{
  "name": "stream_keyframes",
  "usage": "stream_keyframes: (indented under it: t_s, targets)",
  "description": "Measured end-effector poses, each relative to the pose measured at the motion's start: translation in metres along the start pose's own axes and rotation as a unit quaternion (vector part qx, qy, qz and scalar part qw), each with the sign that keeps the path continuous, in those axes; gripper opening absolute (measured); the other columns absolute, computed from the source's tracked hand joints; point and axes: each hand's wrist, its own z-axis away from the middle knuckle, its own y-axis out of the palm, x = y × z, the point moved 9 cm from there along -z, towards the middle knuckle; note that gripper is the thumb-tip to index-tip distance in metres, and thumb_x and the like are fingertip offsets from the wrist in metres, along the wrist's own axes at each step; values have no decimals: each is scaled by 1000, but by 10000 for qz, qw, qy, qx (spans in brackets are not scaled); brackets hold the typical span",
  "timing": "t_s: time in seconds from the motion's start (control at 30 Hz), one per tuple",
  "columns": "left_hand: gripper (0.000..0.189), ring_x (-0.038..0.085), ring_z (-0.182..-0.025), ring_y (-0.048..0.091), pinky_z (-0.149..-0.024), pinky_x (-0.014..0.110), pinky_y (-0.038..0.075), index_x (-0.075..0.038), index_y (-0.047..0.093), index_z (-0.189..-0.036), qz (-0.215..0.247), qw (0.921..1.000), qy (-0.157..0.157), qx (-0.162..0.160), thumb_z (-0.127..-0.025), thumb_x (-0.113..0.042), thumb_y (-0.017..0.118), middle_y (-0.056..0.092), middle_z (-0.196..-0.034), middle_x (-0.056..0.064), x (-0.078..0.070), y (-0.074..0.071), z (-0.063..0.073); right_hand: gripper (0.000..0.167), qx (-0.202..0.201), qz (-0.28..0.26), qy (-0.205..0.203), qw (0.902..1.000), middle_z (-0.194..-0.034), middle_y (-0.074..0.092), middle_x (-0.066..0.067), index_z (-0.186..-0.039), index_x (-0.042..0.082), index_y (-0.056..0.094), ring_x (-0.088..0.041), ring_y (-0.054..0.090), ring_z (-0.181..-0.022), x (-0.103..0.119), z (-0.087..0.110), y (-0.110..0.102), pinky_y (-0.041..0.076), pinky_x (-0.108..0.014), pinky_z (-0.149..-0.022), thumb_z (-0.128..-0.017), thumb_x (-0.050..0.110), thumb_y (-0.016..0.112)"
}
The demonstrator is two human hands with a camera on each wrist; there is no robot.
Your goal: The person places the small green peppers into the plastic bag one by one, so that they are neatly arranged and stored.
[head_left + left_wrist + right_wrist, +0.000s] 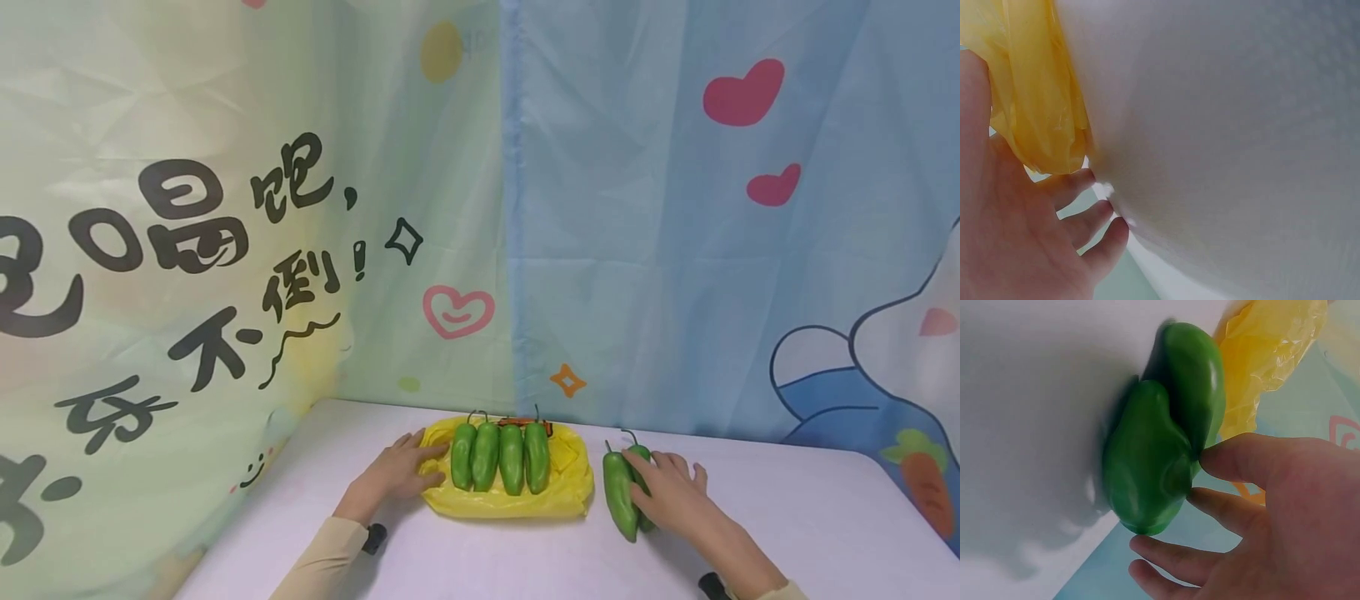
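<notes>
Four green peppers (486, 458) lie side by side on a crumpled yellow plastic bag (510, 505), stems pointing away from me. At the bag's left edge is my left hand (399, 468), its fingers spread and its thumb and forefinger overlapping the plastic. The left wrist view shows the yellow bag (1041, 94) beside the thumb. My right hand (671, 493) reaches over two more green peppers (619, 496) lying together on the table. In the right wrist view, its thumb and forefinger tips are right at the nearer pepper (1147, 462), fingers loosely extended.
The white table (495, 567) ends at the back against a printed fabric curtain (600, 208). A small orange-red item (549, 428) shows behind the peppers on the bag. Dark wrist cameras (374, 539) sit on both wrists.
</notes>
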Motion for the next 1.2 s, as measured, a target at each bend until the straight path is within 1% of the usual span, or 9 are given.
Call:
stream_keyframes:
  t_s: [0.23, 0.37, 0.53, 0.7, 0.8, 0.97, 1.03, 1.2]
  targets:
    - [55, 48, -150, 25, -119, 67, 25, -27, 52, -147, 46, 10000, 10, -11, -96, -46, 61, 29, -163, 22, -1, -1, 1, 53, -23, -25, -47, 10000, -138, 48, -40, -145, 7, 51, -60, 40, -129, -5, 1, 2, 22, -86, -102, -95, 21, 58]
    - [55, 48, -150, 25, -119, 67, 25, -27, 52, -147, 51, 10000, -8, -10, -96, -46, 60, 29, -163, 22, -1, -1, 0, 54, 43, -21, -5, 10000, -137, 49, -40, -146, 8, 50, -61, 41, -127, -9, 1, 5, 23, -86, -101, -95, 22, 60]
    - [55, 48, -150, 26, -119, 66, 26, -27, 52, -147, 17, 10000, -3, -6, -96, -46, 60, 29, -163, 22, -1, -1, 1, 56, 153, -44, 46, 9999, -132, 52, -39, -146, 9, 49, -62, 45, -122, -15, 2, 9, 28, -84, -98, -95, 27, 63]
    - [55, 48, -149, 26, -119, 66, 27, -27, 52, -148, -14, 10000, 33, -33, -96, -46, 59, 29, -163, 22, -3, -2, 2, 57, 172, -49, 27, 9998, -128, 55, -39, -147, 10, 49, -62, 48, -118, -18, 0, 11, 33, -83, -95, -95, 31, 64]
    - [55, 47, -149, 27, -119, 65, 27, -27, 52, -148, -41, 10000, 39, -26, -96, -46, 59, 29, -163, 21, -3, -2, 2, 58, 167, -27, 0, 9999, -126, 57, -38, -146, 10, 50, -59, 52, -114, -19, -1, 12, 37, -81, -92, -95, 32, 65]
    - [56, 48, -149, 27, -119, 66, 27, -27, 52, -148, -27, 10000, 50, -36, -96, -46, 59, 29, -163, 22, -3, -3, 2, 59, 96, -54, -8, 9999, -118, 61, -33, -145, 10, 52, -50, 58, -106, -20, -4, 10, 42, -77, -89, -92, 31, 67]
    - [55, 48, -149, 27, -119, 66, 27, -27, 52, -148, -6, 10000, 45, -36, -96, -46, 59, 29, -163, 22, -3, -4, 3, 59, 86, -83, 6, 9999, -115, 62, -31, -144, 10, 52, -47, 59, -104, -20, -5, 10, 43, -76, -88, -91, 29, 67]
    - [56, 49, -148, 28, -119, 65, 28, -26, 52, -148, -76, 9999, 80, -17, -96, -46, 59, 29, -163, 23, -4, -4, 3, 59, 80, -162, -30, 9998, -108, 63, -26, -143, 8, 53, -40, 59, -97, -21, -4, 11, 47, -69, -82, -92, 32, 68]
